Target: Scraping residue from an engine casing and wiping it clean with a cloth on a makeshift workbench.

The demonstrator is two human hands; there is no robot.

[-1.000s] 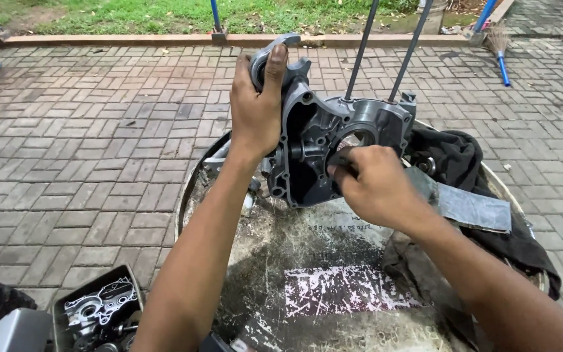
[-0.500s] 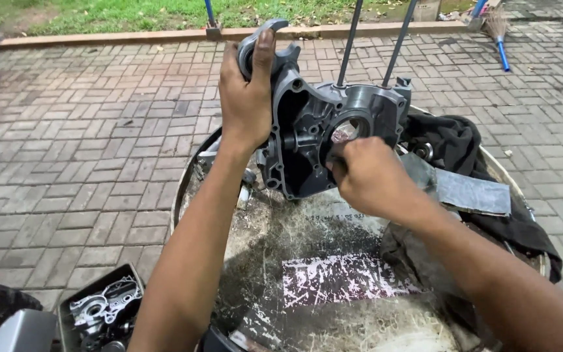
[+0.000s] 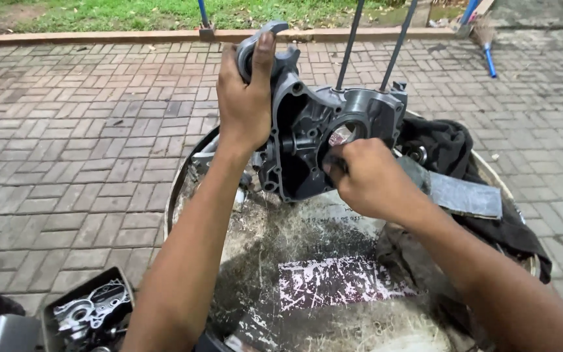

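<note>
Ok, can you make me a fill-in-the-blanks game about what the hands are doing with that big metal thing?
1. The left hand grips the ____ end of the grey engine case.
2. The right hand presses a small dark piece at the case's round ____.
3. Two thin ____ stick up from the case.
4. A black ____ lies on the drum top, right of the case.

Missing words: top; hole; rods; cloth

One head-worn camera looks steeply down and forward, close over the round worktop (image 3: 184, 189) nearby; brick paving (image 3: 66, 130) and grass lie far.
</note>
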